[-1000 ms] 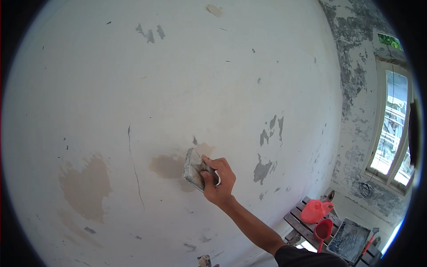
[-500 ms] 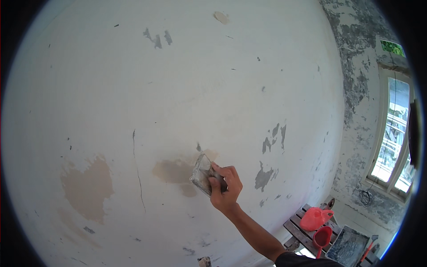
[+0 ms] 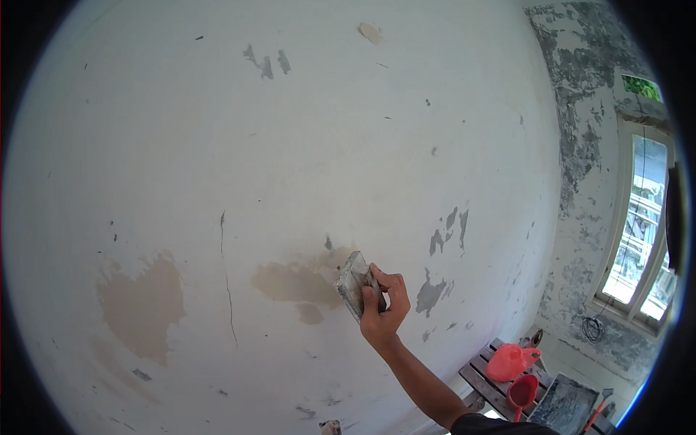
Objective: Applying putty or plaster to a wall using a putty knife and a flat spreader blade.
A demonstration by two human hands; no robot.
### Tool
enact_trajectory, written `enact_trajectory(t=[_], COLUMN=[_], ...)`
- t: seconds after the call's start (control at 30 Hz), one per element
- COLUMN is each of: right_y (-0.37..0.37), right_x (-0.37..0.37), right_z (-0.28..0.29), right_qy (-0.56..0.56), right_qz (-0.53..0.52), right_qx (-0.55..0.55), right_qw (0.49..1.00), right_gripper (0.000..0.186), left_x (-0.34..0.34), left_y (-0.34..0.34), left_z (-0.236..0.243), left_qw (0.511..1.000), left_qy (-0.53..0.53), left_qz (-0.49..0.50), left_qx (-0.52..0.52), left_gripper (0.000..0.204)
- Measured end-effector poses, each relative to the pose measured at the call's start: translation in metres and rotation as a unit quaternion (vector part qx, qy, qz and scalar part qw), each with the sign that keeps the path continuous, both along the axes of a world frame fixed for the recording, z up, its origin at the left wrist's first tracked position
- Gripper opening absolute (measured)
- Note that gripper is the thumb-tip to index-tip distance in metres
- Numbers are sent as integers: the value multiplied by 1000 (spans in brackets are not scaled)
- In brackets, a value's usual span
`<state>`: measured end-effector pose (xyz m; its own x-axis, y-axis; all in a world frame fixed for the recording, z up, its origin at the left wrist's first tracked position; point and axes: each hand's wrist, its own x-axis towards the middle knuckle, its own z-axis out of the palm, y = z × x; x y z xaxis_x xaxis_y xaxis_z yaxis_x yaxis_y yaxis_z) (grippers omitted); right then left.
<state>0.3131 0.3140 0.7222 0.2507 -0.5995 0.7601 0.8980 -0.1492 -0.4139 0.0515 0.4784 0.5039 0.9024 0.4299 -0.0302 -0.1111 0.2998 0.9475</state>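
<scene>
My right hand (image 3: 388, 303), reaching in from the lower right, grips a flat, squarish plaster-smeared scraper (image 3: 351, 288). The thumb lies on its near face and the fingers curl round its right edge. Its left edge is at the white wall (image 3: 319, 152), beside the right end of a damp-looking tan patch of filler (image 3: 293, 283). Whether the edge touches the wall is hard to tell. My left hand is outside the picture. At the bottom edge shows the top of a stained whitish piece (image 3: 330, 428); what holds it, if anything, is hidden.
A larger tan patch (image 3: 145, 304) lies left, past a thin crack (image 3: 227, 279). Grey bare spots (image 3: 431, 291) dot the wall. At lower right a slatted bench (image 3: 478, 377) bears a red plastic bag (image 3: 510, 362) and red dipper (image 3: 522, 391), near a dirty dark tray (image 3: 565, 401). A window (image 3: 638, 225) stands beyond.
My right hand has moved the scraper a little to the right, off the tan patch, uncovering more of its right end. The view has shifted slightly.
</scene>
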Motion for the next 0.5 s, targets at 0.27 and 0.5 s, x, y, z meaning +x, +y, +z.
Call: enact_trajectory(t=[0.27,0.5], right_y=[29,7], right_x=[-3,-11], right_z=[11,37], right_qy=[-59,-12], right_qz=[-23,200], right_qx=[-136,161], right_qw=[989,966], right_gripper=[36,29], left_x=[2,1], left_y=[0,1], left_z=[-7,-5], left_qw=[1000,1000], left_qy=[-9,-4], left_qz=[-11,-5], left_qx=[-18,-16], left_gripper=[55,54])
